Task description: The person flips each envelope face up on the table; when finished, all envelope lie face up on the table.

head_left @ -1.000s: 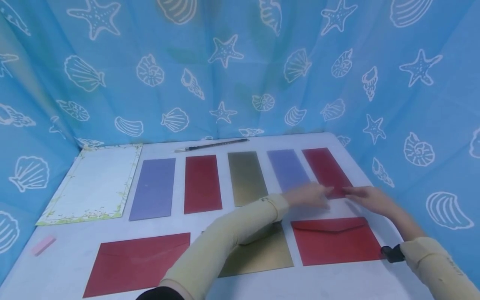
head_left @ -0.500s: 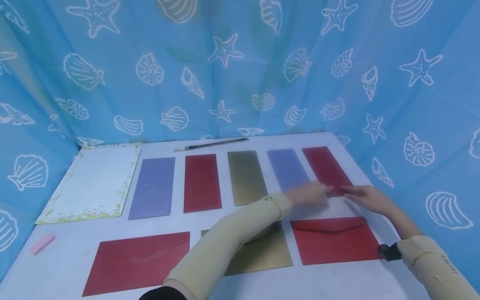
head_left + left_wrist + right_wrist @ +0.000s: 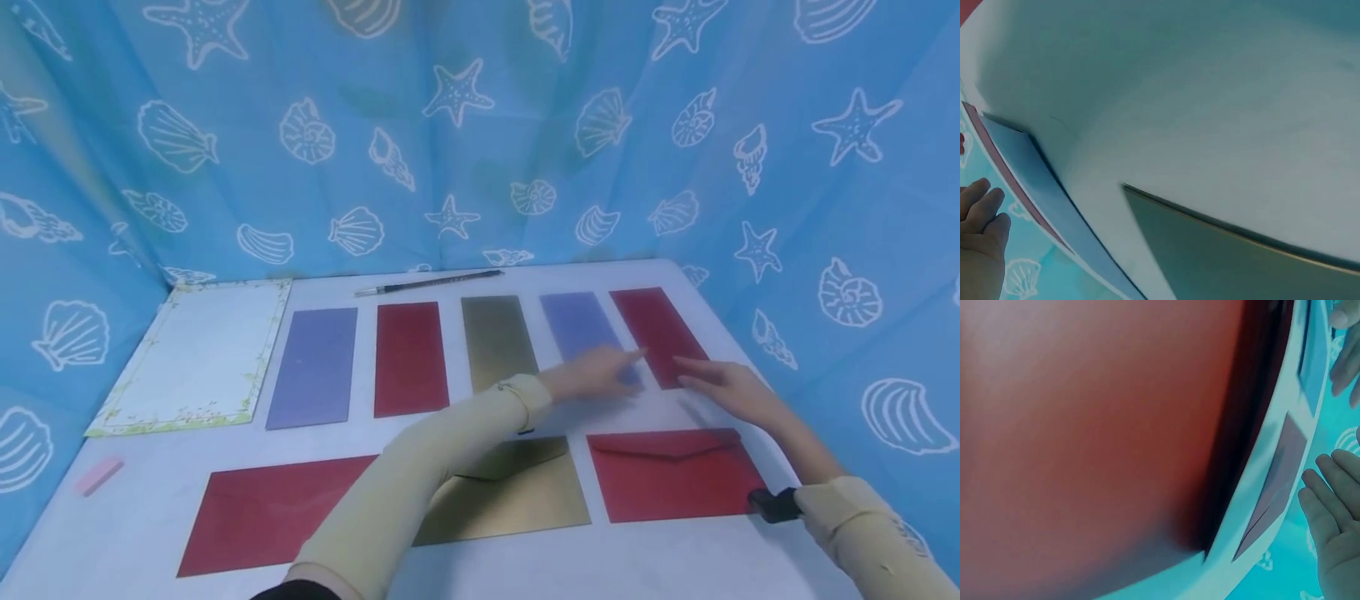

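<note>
My left hand (image 3: 596, 372) is over the near end of a purple envelope (image 3: 573, 321), index finger stretched towards the red envelope (image 3: 652, 329) at the far right. Whether it touches the purple one I cannot tell. Beside the red envelope's near right corner is my right hand (image 3: 723, 387), its fingers extended and holding nothing. In the right wrist view, that hand (image 3: 1341, 531) has straight fingers. A red envelope with its flap side up (image 3: 675, 479) lies below it, and a gold one (image 3: 517, 504) is partly hidden by my left sleeve.
Further left in the back row lie gold (image 3: 495, 333), red (image 3: 410, 358) and purple (image 3: 313, 367) envelopes. A bordered sheet of paper (image 3: 198, 358), a paintbrush (image 3: 427, 284), a pink eraser-like block (image 3: 99, 475) and another red envelope (image 3: 262, 517) are also on the table.
My left hand has drawn back leftwards from the far-right red envelope. The right hand has lifted or shifted slightly off its near corner. The envelopes keep their places; the head view has tilted a little.
</note>
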Demonstrator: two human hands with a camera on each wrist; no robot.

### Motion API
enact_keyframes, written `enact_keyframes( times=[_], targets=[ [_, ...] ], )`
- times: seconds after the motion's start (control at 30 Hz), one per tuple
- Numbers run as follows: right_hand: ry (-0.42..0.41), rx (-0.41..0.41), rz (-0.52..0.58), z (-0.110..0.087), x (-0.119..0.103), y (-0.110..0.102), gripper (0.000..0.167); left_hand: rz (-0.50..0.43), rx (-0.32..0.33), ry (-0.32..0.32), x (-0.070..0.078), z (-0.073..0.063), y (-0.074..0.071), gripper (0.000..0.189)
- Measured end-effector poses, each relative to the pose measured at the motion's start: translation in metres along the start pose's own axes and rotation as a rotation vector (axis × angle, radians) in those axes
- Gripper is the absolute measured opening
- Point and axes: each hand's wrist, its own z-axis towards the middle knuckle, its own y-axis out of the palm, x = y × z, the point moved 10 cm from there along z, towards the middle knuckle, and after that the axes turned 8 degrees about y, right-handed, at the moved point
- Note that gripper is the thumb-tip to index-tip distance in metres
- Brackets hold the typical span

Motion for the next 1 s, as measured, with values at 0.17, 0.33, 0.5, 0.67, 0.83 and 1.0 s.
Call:
enact_keyframes(
  times=[0.17, 0.33, 0.5, 0.67, 0.83, 1.0],
  targets=[
    [-0.016, -0.018, 0.047, 0.001, -0.017, 0.004, 0.064, 0.032, 0.002, -0.009, -0.017, -0.008, -0.004, 0.076],
    [-0.016, -0.037, 0.049, 0.005, -0.026, 0.009, 0.066, 0.010, 0.002, 0.018, -0.027, -0.017, -0.006, 0.075],
    [-0.049, -0.065, 0.057, 0.006, -0.036, 0.014, 0.064, -0.002, 0.020, 0.066, -0.025, -0.029, -0.011, 0.067],
    [-0.106, -0.094, 0.052, 0.010, -0.045, 0.020, 0.060, 0.016, 0.023, 0.047, -0.028, -0.041, -0.016, 0.058],
    [-0.146, -0.095, -0.014, 0.016, -0.054, 0.024, 0.057, 0.087, 0.021, -0.018, -0.037, -0.044, -0.016, 0.042],
    [-0.116, -0.126, -0.041, 0.021, -0.059, 0.033, 0.062, 0.150, 0.018, -0.090, -0.047, -0.040, -0.012, 0.030]
  ],
)
